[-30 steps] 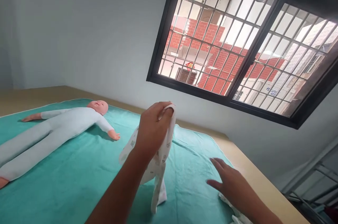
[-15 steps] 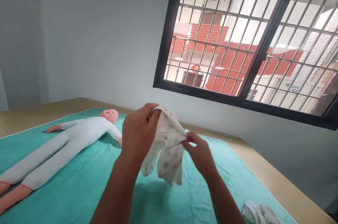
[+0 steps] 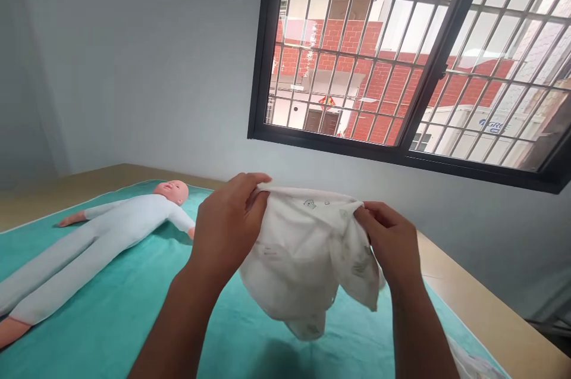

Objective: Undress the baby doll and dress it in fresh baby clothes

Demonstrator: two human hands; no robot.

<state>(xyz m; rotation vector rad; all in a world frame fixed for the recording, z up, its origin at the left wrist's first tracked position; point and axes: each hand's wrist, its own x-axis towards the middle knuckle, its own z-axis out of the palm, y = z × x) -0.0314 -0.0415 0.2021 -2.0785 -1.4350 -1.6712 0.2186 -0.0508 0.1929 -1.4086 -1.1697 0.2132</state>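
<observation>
A white baby garment (image 3: 298, 254) with small printed figures hangs in the air, its upper edge stretched between both hands. My left hand (image 3: 229, 227) pinches the left end of that edge between thumb and fingers. At the opposite end, my right hand (image 3: 392, 242) grips the cloth the same way. The lower part droops in loose folds above a green towel (image 3: 129, 307), so its exact cut cannot be made out. To the left lies a baby doll (image 3: 125, 221) on its back, dressed in white, its head toward the wall.
Partly behind my right forearm, another bundle of white cloth (image 3: 475, 364) lies at the lower right. The towel covers a tan surface (image 3: 482, 313). Behind it rise a grey wall (image 3: 147, 69) and a barred window (image 3: 343, 63).
My right hand has moved right and up, away from the left one. The garment, bunched before, is now spread wide between them. The view has shifted slightly.
</observation>
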